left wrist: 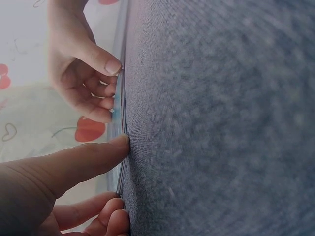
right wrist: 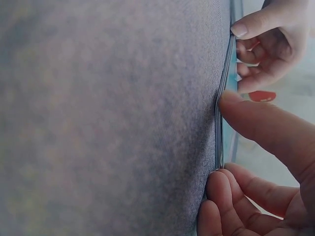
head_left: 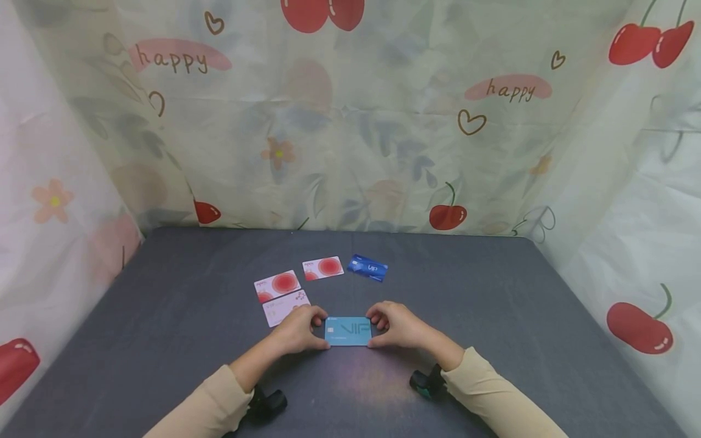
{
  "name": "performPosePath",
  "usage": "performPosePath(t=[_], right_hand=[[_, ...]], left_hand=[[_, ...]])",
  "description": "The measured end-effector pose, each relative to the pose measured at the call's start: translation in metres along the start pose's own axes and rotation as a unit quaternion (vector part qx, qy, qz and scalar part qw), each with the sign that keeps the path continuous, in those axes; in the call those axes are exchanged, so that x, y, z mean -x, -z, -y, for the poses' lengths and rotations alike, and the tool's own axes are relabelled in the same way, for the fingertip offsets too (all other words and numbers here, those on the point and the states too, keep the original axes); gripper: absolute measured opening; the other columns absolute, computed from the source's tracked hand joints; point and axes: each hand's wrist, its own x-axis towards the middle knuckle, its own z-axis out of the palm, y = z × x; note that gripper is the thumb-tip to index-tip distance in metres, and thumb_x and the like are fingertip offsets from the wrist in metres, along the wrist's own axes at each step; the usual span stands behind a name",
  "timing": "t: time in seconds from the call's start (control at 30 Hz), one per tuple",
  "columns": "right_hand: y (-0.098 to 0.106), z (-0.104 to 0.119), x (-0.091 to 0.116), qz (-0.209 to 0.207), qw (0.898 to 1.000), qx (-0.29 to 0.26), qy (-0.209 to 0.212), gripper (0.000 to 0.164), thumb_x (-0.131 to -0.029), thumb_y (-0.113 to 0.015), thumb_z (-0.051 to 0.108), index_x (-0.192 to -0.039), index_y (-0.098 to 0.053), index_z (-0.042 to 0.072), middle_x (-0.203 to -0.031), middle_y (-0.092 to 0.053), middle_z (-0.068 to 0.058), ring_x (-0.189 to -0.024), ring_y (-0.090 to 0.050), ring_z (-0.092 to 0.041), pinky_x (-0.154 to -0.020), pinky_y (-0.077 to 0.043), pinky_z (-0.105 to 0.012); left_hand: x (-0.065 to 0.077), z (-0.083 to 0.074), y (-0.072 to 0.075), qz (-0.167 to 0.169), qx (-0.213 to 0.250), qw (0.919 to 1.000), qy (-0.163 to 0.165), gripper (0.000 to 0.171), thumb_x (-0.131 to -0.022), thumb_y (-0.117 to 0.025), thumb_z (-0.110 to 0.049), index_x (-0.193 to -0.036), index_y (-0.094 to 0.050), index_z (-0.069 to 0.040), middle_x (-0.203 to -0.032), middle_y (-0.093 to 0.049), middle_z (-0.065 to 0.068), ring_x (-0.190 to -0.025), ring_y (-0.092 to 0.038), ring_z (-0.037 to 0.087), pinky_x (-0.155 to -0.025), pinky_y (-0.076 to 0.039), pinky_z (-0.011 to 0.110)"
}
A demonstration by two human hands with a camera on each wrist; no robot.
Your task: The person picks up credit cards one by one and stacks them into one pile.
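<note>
Your left hand point(head_left: 297, 329) and right hand point(head_left: 401, 326) pinch opposite ends of the card stack point(head_left: 345, 333) between their fingers point(right wrist: 263, 191), seemingly squaring it up, so the next move likely calls for even inward pressure.

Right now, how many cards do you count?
5: light blue rectangular card, nearest; navy card, behind it; red-circled white card, left of that; second red-circled card, further left; pale pink card, in front. Layered edges suggest more under the nearest.
</note>
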Motion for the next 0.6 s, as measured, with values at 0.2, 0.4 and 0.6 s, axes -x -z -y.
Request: performPosePath(t=[0.2,0.4,0.6], right_hand=[[0.0003,-0.0007,-0.0003,0.002,1.0,0.002,0.001,0.046,-0.074,-0.079,0.022,-0.111,-0.06,0.003,-0.096,-0.059,-0.004,-0.085,-0.053,-0.014,-0.077,-0.048,-0.029],[-0.0003,-0.0013,-0.0004,0.001,1.0,0.001,0.001,0.047,-0.074,-0.079,0.022,-0.111,-0.06,0.003,-0.096,-0.058,-0.004,-0.085,-0.052,-0.014,-0.076,-0.048,-0.028],[-0.0005,-0.0012,0.0001,-0.001,1.0,0.002,0.001,0.047,-0.074,-0.079,0.023,-0.112,-0.06,0.003,-0.096,-0.058,-0.003,-0.085,-0.052,-0.014,-0.076,-0.048,-0.028]], left_hand=[[0.0002,0.0004,-0.0007,-0.003,-0.001,1.0,-0.002,0.049,-0.064,-0.084,-0.015,-0.106,-0.064,0.002,-0.088,-0.059,0.007,-0.077,-0.049,0.015,-0.067,-0.043,0.024],[0.0008,-0.0005,-0.0004,-0.007,-0.001,1.0,-0.002,0.049,-0.064,-0.084,-0.014,-0.106,-0.064,0.002,-0.088,-0.059,0.007,-0.078,-0.05,0.015,-0.067,-0.042,0.024],[0.0006,-0.0015,-0.0006,-0.008,-0.004,1.0,0.003,0.05,-0.063,-0.084,-0.014,-0.106,-0.064,0.002,-0.087,-0.059,0.007,-0.077,-0.049,0.015,-0.066,-0.041,0.024]])
